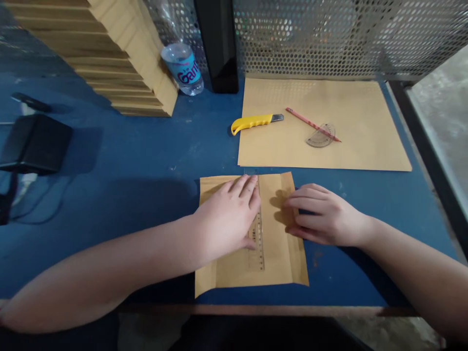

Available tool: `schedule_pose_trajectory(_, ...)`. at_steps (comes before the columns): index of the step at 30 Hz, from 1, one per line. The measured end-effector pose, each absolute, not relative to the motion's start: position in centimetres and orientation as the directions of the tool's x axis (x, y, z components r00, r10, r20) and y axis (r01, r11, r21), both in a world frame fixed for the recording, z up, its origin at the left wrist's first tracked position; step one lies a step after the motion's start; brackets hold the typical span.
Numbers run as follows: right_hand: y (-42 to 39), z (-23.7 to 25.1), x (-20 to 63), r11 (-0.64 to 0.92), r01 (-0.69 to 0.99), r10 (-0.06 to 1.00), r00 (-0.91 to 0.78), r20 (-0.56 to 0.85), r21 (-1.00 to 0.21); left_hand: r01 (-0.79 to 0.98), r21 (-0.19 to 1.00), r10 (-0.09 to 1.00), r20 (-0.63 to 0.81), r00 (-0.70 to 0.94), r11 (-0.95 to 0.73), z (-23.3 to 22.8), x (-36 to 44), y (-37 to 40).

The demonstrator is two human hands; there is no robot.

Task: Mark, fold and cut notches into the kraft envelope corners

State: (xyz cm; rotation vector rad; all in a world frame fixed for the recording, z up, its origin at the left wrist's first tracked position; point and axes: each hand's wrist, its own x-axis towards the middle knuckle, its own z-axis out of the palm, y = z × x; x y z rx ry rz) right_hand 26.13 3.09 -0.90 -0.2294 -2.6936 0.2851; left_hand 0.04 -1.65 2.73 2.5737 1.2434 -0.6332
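A small sheet of brown kraft paper [278,258] lies at the near edge of the blue table [139,161]. A clear ruler [258,239] lies along its middle. My left hand [226,219] presses flat on the ruler and the paper's left half. My right hand [323,214] touches the paper's right edge, its fingers curled around the lifted flap there.
A larger brown sheet [351,102] lies behind, with a yellow utility knife [253,122] at its left edge, and a red pencil [310,125] and a clear protractor [321,136] on it. A stack of folded brown paper [120,58], a water bottle [183,68] and a black box [34,144] stand at left.
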Motion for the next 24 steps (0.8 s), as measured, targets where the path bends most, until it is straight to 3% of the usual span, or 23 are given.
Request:
schedule_pose_trajectory(3, 3.8, -1.1, 26.6, 0.950, 0.173, 0.264, -0.888, 0.375, -0.260, 0.751, 0.098, 0.664, -0.403, 0.630, -0.653, 2.0, 0.6, -2.2)
schedule_pose_trajectory(7, 4.1, -1.3, 26.9, 0.936, 0.231, 0.314, -0.890, 0.330, -0.266, 0.776, 0.171, 0.683, -0.386, 0.620, -0.608, 1.0, 1.3, -2.8)
schedule_pose_trajectory(15, 3.9, -1.5, 26.5, 0.912, 0.219, 0.323, -0.903, 0.282, -0.346, 0.751, 0.153, 0.697, -0.292, 0.655, -0.642, 0.4, 1.4, -3.1)
schedule_pose_trajectory(24, 3.9, -1.5, 26.6, 0.912, 0.226, 0.328, -0.903, 0.279, -0.342, 0.750, 0.154, 0.702, -0.273, 0.658, -0.643, 0.3, 1.5, -3.1)
